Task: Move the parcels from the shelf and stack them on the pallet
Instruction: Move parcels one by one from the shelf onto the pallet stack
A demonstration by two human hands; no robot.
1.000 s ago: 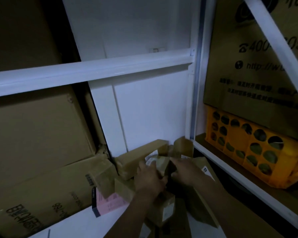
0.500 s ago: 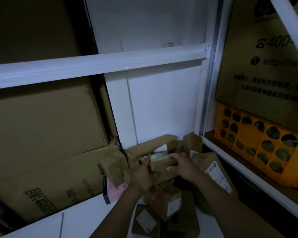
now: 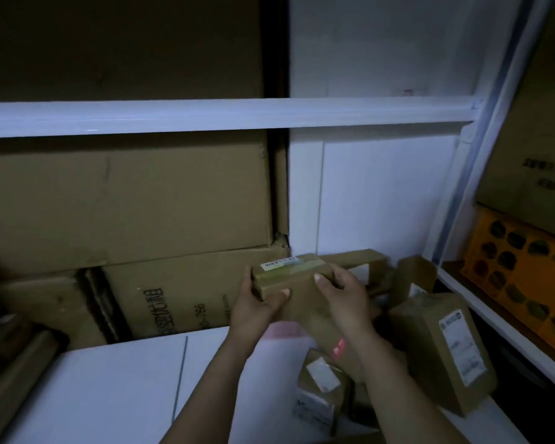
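We hold a cardboard parcel (image 3: 293,288) above the white shelf (image 3: 116,382).
Dim light blurs its barcode label (image 3: 279,263); left hand (image 3: 253,304) and right hand (image 3: 345,298) curl their fingers round the flat, taped parcel's ends.

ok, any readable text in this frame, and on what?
"-766": large carton, printed sideways; characters beside it blurred.
Held parcel: barcode label, too small to read.
Right parcel: label too small.
Upper right carton: print blurred.
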